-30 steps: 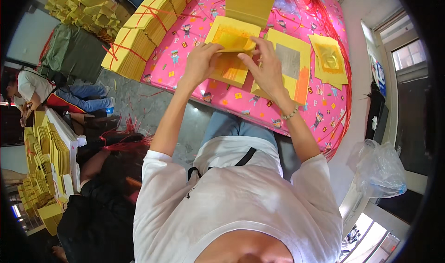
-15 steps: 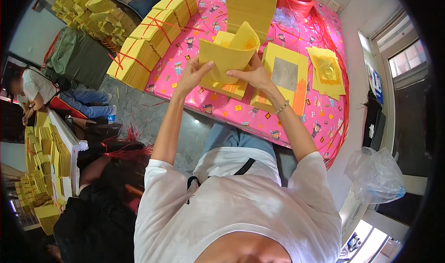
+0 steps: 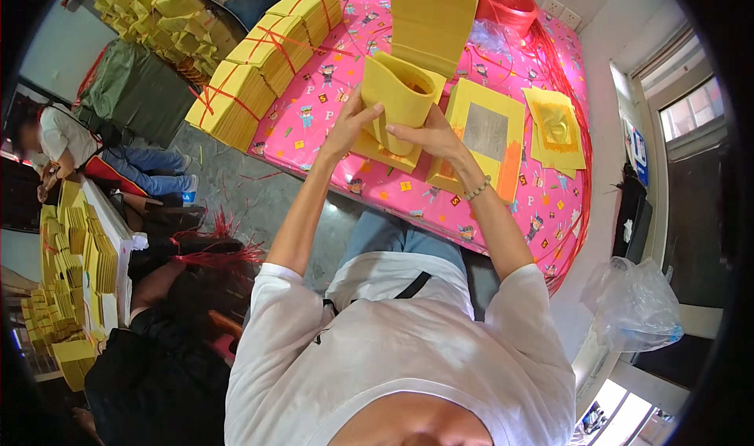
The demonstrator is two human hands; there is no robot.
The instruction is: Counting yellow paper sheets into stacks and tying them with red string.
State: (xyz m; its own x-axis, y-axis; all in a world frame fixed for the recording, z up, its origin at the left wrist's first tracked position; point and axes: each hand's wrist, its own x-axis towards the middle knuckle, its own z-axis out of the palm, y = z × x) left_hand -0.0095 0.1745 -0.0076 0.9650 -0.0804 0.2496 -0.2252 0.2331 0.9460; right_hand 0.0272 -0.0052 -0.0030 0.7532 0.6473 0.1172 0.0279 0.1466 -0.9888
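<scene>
Between my two hands is a sheaf of yellow paper, curved into a loose roll with its open end toward the upper right. My left hand is closed on its left edge, thumb in front. My right hand grips the lower right side, also thumb in front. Below the paper lies a yellow block, partly hidden, and behind stands a tall yellow panel. Just right of my right hand is a yellow frame-like board with a grey rectangular area and orange patches.
A pink patterned cloth covers the table. Red-tied bundles of yellow paper line its left side. Yellow sheets with a darker patch lie at right, near red strands and a red basin. Another person sits at far left.
The yellow paper has gone from spread, partly folded leaves to a tighter curved roll. Both hands have stayed on it, with the right thumb now lying across its front.
</scene>
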